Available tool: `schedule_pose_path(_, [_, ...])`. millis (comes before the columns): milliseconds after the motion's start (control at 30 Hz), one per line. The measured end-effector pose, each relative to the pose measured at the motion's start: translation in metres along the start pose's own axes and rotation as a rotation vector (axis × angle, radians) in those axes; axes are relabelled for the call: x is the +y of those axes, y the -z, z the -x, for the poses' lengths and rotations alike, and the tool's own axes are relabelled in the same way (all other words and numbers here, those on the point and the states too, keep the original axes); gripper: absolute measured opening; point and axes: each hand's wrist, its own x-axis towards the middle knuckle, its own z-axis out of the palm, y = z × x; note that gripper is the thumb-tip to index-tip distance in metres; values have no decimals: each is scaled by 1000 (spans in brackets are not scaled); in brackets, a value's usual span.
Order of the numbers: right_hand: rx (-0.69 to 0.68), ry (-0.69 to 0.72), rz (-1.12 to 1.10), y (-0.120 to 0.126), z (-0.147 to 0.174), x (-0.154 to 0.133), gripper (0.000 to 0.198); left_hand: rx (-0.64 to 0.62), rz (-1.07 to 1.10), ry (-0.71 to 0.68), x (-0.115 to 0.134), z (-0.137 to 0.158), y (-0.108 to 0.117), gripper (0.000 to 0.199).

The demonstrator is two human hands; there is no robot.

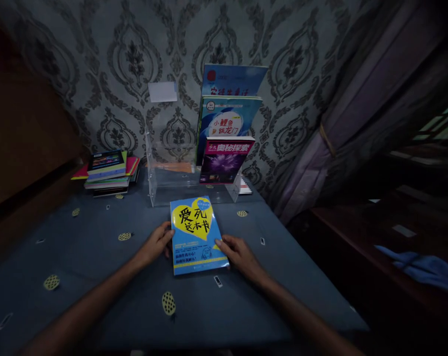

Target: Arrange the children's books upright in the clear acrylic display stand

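Blue book [196,236] between 2 hands [159,241] [241,254]

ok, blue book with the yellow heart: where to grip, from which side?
Likely the long edges of the blue book: left hand from the left, right hand from the right. It's thin, cover up, and no other book touches those edges; its top edge faces the clear rack.

Left forearm [96,302] bare, slim, narrowing toward the wrist; right forearm [301,311] same. Left hand [157,244] and right hand [242,254] bare too, fingers [228,240] slender. Dim light, so nail detail hard to make out.
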Motion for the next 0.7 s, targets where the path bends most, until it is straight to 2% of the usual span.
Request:
schedule_pose_path(200, [9, -108, 59, 1, -4, 4, 40, -29, -30, 102, -4, -7, 8, 56])
schedule_pose_path(300, [44, -82, 146, 3, -2, 5, 30, -45, -217, 85, 1, -7, 12, 49])
schedule_pose_path(400, [106, -4, 334, 4, -2, 2, 17, 61, -685, -20, 15, -8, 12, 32])
schedule_pose_path(500, [133, 105, 500, -3, -11, -9, 16, 176, -1115, -117, 30, -18, 9, 25])
schedule_pose_path(567, [100, 234, 562, -17, -22, -19, 19, 195, -1210, -235, 32, -30, 7, 27])
schedule_pose_path(633, [29, 382, 610, -34, -37, -29, 24, 186, -1201, -355, 27, -44, 7, 29])
schedule_pose_path(700, [-51, 455, 652, -51, -53, -36, 31, 169, -1156, -399, 15, -56, 9, 32])
